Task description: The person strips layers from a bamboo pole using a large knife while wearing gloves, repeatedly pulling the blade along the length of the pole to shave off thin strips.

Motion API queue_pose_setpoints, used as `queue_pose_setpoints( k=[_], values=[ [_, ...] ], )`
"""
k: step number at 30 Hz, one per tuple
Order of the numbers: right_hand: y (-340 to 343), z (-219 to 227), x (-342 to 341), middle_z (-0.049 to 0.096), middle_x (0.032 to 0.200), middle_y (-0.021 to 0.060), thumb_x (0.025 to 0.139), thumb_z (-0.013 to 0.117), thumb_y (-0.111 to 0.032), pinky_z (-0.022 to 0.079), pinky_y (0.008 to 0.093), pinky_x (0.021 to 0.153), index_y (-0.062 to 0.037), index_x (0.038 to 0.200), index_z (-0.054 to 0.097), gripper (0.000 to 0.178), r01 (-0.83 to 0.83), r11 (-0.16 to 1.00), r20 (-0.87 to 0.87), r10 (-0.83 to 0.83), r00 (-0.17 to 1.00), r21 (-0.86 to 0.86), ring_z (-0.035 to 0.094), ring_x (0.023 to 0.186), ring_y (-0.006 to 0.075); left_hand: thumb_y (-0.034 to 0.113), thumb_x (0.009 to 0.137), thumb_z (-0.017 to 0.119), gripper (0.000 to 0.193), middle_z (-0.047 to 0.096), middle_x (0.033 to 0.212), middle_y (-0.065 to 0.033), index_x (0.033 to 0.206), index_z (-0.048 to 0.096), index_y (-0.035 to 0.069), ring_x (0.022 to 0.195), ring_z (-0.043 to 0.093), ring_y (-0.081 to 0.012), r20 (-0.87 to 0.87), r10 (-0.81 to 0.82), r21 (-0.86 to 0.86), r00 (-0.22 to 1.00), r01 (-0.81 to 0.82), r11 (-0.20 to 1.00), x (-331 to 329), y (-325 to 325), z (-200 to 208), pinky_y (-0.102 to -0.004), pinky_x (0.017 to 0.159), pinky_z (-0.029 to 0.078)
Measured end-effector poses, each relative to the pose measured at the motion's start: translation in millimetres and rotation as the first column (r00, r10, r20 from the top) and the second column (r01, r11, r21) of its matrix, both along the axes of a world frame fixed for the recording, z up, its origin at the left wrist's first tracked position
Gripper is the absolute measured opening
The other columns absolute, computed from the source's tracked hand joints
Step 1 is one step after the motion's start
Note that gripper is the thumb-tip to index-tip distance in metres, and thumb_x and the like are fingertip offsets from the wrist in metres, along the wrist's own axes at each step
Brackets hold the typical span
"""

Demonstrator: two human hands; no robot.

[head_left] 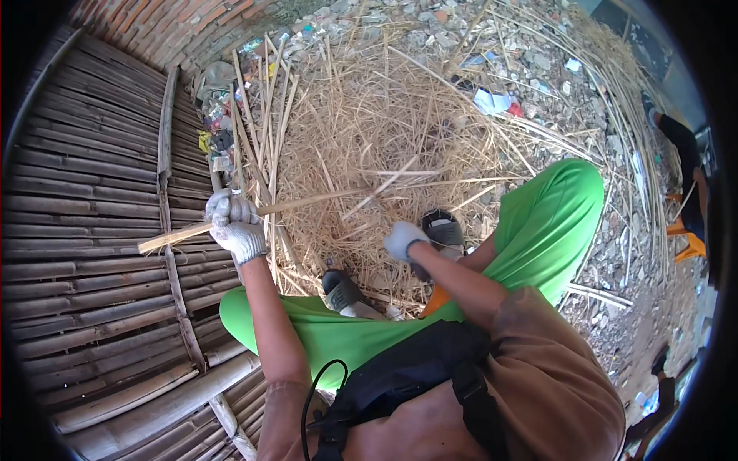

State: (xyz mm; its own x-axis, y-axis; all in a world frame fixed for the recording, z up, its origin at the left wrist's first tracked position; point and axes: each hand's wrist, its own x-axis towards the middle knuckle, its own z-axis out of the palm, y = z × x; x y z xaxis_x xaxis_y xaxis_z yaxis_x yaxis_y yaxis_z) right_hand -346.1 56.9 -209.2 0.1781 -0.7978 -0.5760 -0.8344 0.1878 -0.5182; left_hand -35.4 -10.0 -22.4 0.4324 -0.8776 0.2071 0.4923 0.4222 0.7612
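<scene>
My left hand [234, 224], in a white knit glove, is closed around a long flat bamboo strip [178, 237]. The strip lies nearly crosswise, its pale wide end out to the left and its thin end reaching right over the shavings. My right hand [403, 241], gloved too, is a fist low in front of my right shoe [443, 230]. What that fist grips is hidden or too small to make out. Below both hands spreads a heap of straw-coloured bamboo shavings [369, 115]. A short pale strip [380, 187] lies across the heap, just beyond the right hand.
A bamboo slat panel [92, 253] fills the left side, below a brick wall [165, 27]. Upright bamboo strips [265, 131] and litter stand beside the heap. Rubble [553, 77] and long strips lie at the right. Another person's leg [680, 142] shows near an orange stool [686, 238].
</scene>
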Motion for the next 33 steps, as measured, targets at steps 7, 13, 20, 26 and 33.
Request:
queue_pose_setpoints(
  k=[7,13,20,26,33],
  values=[
    [29,96,60,0.072,0.083,0.0247,0.098,0.055,-0.034,0.057,0.0586,0.075,-0.0016,0.096,0.066,0.034,-0.011,0.915,0.288,0.138,0.948,-0.403,0.071,0.079,0.0453,0.009,0.092,0.066,0.015,0.03,0.054,0.0091,0.102,0.07,0.0,0.043,0.023,-0.0065,0.082,-0.046,-0.114,0.996,0.055,0.992,-21,32,37,-0.0275,0.04,0.02],
    [34,91,66,0.073,0.085,0.023,0.098,0.057,-0.034,0.056,0.0579,0.07,-0.0044,0.104,0.066,0.031,-0.015,0.932,0.325,0.142,0.935,-0.363,0.071,0.077,0.0453,0.015,0.094,0.069,0.018,0.031,0.054,0.0086,0.104,0.071,-0.001,0.043,0.025,-0.0059,0.154,0.028,-0.202,0.988,0.003,0.979,0,56,64,-0.0272,0.04,0.021],
    [29,71,71,0.073,0.085,0.0232,0.097,0.058,-0.033,0.056,0.0561,0.073,-0.0036,0.105,0.067,0.032,0.043,0.938,0.348,0.085,0.934,-0.345,0.071,0.081,0.0447,0.016,0.092,0.071,0.019,0.031,0.054,0.0079,0.102,0.069,0.001,0.044,0.025,-0.0068,0.12,0.1,-0.178,0.988,-0.078,0.981,4,51,42,-0.0272,0.04,0.02],
    [21,72,62,0.073,0.092,0.0271,0.097,0.056,-0.034,0.056,0.0575,0.077,-0.0018,0.104,0.066,0.035,0.008,0.971,0.302,0.067,0.951,-0.24,0.071,0.086,0.047,0.014,0.091,0.07,0.017,0.033,0.054,0.0063,0.101,0.069,0.0,0.043,0.026,-0.0074,0.111,0.097,-0.153,0.989,-0.08,0.985,-6,39,27,-0.0275,0.039,0.022],
    [24,93,68,0.073,0.088,0.025,0.097,0.059,-0.032,0.057,0.0546,0.076,-0.0018,0.106,0.067,0.033,0.02,0.98,0.348,0.05,0.936,-0.197,0.071,0.083,0.0451,0.013,0.09,0.067,0.018,0.032,0.055,0.0064,0.101,0.068,-0.001,0.044,0.027,-0.0075,0.152,0.117,-0.129,0.981,-0.098,0.987,-17,39,29,-0.0265,0.04,0.024]
  ],
)
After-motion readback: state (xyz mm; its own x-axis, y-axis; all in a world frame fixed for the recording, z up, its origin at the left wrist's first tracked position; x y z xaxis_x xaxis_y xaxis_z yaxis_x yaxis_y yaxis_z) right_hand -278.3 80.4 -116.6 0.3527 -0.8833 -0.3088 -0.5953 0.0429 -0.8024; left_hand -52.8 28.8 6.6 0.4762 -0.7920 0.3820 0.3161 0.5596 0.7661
